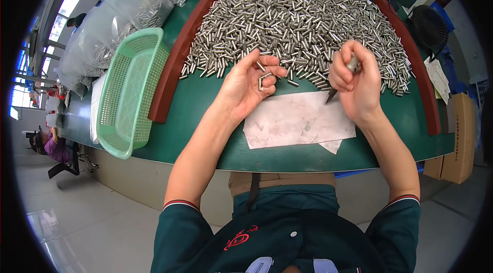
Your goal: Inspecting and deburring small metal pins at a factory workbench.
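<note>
A big heap of small shiny metal pins [298,21] lies on the green table [195,119], fenced by a dark red rim [172,62]. My left hand [246,85] is palm up at the heap's near edge, with a few pins resting between its fingers. My right hand [354,80] is closed around a slim pointed tool [331,96], tip down toward a worn white sheet [298,121]. A pin shows at the top of that fist.
A light green mesh basket [128,93] sits at the table's left. Clear bags of pins [128,16] are stacked at the back left. A black fan [429,26] and cardboard boxes [457,139] stand right. A seated person [51,144] is far left.
</note>
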`<state>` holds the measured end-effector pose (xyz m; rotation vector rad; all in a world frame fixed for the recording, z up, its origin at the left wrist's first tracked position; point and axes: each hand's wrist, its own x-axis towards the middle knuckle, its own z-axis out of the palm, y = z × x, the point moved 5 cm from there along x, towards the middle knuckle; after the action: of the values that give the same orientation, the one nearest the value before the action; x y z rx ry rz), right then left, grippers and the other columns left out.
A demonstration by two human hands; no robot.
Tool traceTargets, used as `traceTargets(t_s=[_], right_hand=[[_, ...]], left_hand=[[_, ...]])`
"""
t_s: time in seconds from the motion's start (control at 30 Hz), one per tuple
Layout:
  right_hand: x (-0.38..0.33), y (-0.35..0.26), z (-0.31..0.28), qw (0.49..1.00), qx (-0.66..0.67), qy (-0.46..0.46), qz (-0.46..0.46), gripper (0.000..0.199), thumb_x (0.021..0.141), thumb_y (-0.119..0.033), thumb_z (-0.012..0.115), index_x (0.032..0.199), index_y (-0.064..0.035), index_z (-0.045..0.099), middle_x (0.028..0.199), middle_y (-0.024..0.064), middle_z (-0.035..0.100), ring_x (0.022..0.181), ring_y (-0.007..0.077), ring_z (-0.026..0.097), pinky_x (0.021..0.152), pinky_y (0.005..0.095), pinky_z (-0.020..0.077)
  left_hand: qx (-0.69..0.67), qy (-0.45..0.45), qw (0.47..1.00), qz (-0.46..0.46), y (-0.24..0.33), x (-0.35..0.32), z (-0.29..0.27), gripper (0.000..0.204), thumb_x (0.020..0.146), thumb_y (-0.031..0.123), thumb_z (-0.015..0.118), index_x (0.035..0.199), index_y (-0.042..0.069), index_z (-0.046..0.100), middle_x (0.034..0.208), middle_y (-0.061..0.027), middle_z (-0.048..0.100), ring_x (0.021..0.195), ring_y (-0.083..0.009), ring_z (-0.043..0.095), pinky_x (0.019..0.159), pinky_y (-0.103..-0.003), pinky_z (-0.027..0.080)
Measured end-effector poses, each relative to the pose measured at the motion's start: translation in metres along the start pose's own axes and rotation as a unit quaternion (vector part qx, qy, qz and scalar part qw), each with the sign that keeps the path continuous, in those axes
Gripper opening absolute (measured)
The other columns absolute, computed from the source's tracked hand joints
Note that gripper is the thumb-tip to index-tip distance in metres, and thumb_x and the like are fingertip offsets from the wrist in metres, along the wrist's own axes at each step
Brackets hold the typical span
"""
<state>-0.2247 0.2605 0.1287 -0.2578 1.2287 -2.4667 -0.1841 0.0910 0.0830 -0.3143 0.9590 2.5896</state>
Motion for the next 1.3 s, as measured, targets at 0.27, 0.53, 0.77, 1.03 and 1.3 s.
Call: traceTargets(t_s=[0.27, 0.53, 0.77, 1.03, 1.3], right_hand=[[-0.014, 0.015, -0.007, 0.998, -0.02, -0.05, -0.015, 0.032, 0.087, -0.026, 0.033, 0.062, -0.0077, 0.034, 0.051, 0.0009, 0.033, 0.042, 0.0054, 0.022, 0.039, 0.0199, 0.0191], [-0.017, 0.015, -0.007, 0.995, -0.066, -0.076, -0.025, 0.033, 0.086, -0.026, 0.034, 0.06, -0.0056, 0.036, 0.053, 0.0009, 0.035, 0.045, 0.0052, 0.025, 0.04, 0.0196, 0.0197], [-0.018, 0.011, -0.004, 0.994, -0.069, -0.074, -0.046, 0.032, 0.086, -0.025, 0.035, 0.06, -0.0054, 0.038, 0.054, 0.0004, 0.036, 0.046, 0.0052, 0.026, 0.042, 0.0199, 0.0207], [-0.015, 0.013, -0.01, 0.998, -0.035, -0.055, -0.028, 0.032, 0.086, -0.025, 0.035, 0.06, -0.0059, 0.037, 0.052, 0.0005, 0.035, 0.044, 0.005, 0.024, 0.04, 0.0196, 0.0198], [-0.014, 0.016, -0.011, 0.998, -0.008, -0.057, -0.006, 0.033, 0.086, -0.025, 0.034, 0.06, -0.0059, 0.036, 0.052, -0.0001, 0.034, 0.043, 0.0047, 0.022, 0.039, 0.02, 0.0192]], left_hand=[[0.243, 0.036, 0.967, 0.067, 0.001, -0.002, 0.007, 0.019, 0.09, 0.018, 0.043, 0.086, 0.002, 0.053, 0.067, -0.0001, 0.046, 0.052, -0.0046, 0.031, 0.045, -0.017, 0.026], [0.742, 0.017, 0.598, 0.304, -0.013, -0.005, 0.041, 0.009, 0.071, 0.006, 0.063, 0.079, 0.002, 0.061, 0.057, -0.0108, 0.053, 0.049, -0.0193, 0.052, 0.049, -0.029, 0.042], [0.637, 0.037, 0.713, 0.289, -0.004, -0.008, 0.04, 0.007, 0.081, 0.007, 0.056, 0.083, 0.001, 0.054, 0.058, -0.0014, 0.05, 0.051, -0.0069, 0.046, 0.046, -0.02, 0.036], [0.143, 0.025, 0.988, 0.059, -0.005, 0.002, 0.013, 0.006, 0.084, 0.006, 0.051, 0.089, 0.005, 0.054, 0.071, -0.0064, 0.056, 0.045, -0.0011, 0.026, 0.042, -0.016, 0.022], [0.211, 0.022, 0.977, 0.016, -0.013, 0.003, 0.007, 0.016, 0.085, 0.006, 0.05, 0.098, 0.0, 0.056, 0.078, -0.0075, 0.059, 0.046, -0.0013, 0.029, 0.041, -0.016, 0.022]])
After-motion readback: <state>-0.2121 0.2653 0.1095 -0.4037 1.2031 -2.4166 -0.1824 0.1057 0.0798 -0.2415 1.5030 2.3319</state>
